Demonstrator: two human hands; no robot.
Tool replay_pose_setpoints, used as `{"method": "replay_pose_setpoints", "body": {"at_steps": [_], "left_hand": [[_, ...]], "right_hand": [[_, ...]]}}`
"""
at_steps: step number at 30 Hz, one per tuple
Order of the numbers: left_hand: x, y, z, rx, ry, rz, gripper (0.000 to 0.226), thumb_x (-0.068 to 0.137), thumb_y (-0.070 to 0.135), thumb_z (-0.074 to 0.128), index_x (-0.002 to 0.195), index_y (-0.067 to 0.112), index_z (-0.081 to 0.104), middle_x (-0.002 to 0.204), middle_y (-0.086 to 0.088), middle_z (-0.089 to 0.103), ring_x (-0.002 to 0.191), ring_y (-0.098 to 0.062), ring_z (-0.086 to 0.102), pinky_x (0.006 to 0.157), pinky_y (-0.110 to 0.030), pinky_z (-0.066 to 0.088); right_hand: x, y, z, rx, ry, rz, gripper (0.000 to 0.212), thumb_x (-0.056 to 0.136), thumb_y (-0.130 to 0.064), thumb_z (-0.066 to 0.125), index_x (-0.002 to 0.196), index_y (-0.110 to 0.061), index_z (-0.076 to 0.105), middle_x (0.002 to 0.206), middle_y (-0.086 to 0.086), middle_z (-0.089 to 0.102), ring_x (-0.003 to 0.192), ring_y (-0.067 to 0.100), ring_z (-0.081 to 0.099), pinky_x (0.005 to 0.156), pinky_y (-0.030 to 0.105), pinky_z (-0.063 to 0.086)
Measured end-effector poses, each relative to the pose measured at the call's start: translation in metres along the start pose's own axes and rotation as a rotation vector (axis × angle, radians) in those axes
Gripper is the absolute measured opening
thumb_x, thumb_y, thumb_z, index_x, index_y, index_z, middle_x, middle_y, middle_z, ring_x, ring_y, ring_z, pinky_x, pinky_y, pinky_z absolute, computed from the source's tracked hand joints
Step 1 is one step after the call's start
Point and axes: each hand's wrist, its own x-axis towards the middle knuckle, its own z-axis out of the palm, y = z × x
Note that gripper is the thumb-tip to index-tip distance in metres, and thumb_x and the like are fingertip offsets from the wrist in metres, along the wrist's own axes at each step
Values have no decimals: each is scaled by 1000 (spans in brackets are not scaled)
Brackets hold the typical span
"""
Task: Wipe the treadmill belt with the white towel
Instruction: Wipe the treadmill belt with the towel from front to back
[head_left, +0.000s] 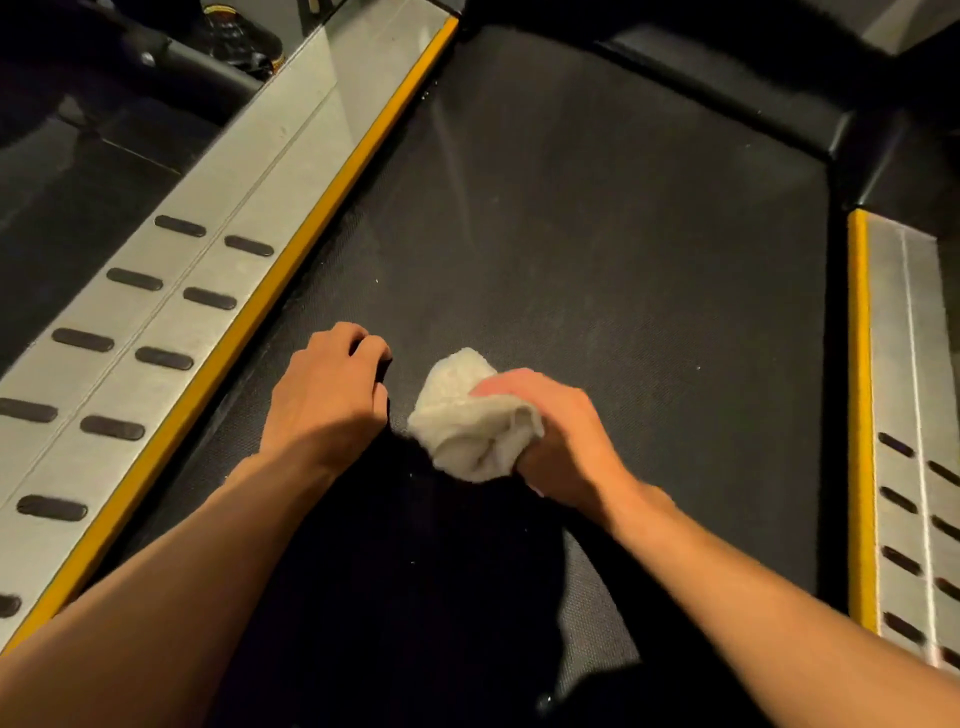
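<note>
The dark textured treadmill belt (597, 249) fills the middle of the view. My right hand (561, 436) is shut on a bunched white towel (467, 421), which sticks out to the left of the fist, just above or on the belt. My left hand (327, 395) rests on the belt to the left of the towel, fingers curled under, holding nothing that I can see. A narrow gap separates the two hands. Faint streaks and small light specks show on the belt farther ahead.
A silver side rail (171, 322) with black grip pads and a yellow edge strip (291, 270) runs along the left of the belt. A matching rail (909, 415) is on the right. The black motor hood (727, 78) closes the far end.
</note>
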Motion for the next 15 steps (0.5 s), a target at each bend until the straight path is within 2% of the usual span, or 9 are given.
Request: {"method": "replay_pose_setpoints", "body": {"at_steps": [1,3,4,5,7,9,10,13,15], "left_hand": [[0,0,-1,13,-9,7,30,91,26,51,120,21,56,131,-3,47,112,-26,46,88,-39,45],[-1,2,-4,28,-23,22,32,91,28,51,121,21,55,132,-4,46,113,-28,47,90,-41,47],[-2,5,-6,30,-35,23,32,91,28,51,122,20,55,133,-5,46,113,-28,48,91,-42,48],[-3,8,-7,33,-53,24,33,92,29,50,124,20,54,133,-5,46,114,-29,48,91,-42,48],[-6,15,-7,42,-70,40,33,93,29,50,124,20,54,134,-5,46,113,-30,49,91,-43,48],[-9,23,-4,52,-61,71,32,92,27,49,123,19,54,133,-5,46,112,-31,48,89,-43,48],[-10,28,-2,57,-57,82,33,92,26,49,123,18,54,134,-5,46,112,-32,48,89,-43,47],[-14,42,5,71,-73,104,36,92,25,49,127,18,52,137,-5,44,115,-33,47,90,-44,45],[-18,48,9,79,-89,126,38,91,24,49,129,19,51,137,-5,44,116,-32,46,90,-44,46]], "right_hand": [[3,9,-14,24,144,88,30,79,-15,58,97,-39,61,89,-23,64,83,-4,59,71,22,46],[19,41,-53,-32,441,271,29,84,-15,56,108,-31,61,106,-12,64,98,7,59,80,21,44],[24,57,-69,-117,513,358,31,85,-19,54,114,-26,60,112,-6,63,102,13,59,80,21,42],[26,69,-79,-220,508,421,33,84,-25,52,116,-25,60,113,-3,62,102,17,58,78,22,38],[16,81,-68,-450,347,423,30,80,-33,47,104,-25,62,99,-2,64,89,19,60,68,23,34],[0,67,-35,-521,231,326,10,76,-28,47,81,-24,55,79,-8,58,70,14,53,59,27,35],[-10,56,-15,-513,194,252,2,74,-25,48,76,-26,49,75,-11,54,67,12,50,58,28,39],[-36,17,13,-493,-8,137,9,75,-17,53,76,-27,55,75,-13,55,71,12,57,55,22,40],[-41,21,-4,-296,167,175,28,81,-13,55,97,-35,63,94,-18,58,88,5,57,69,11,40]]}}
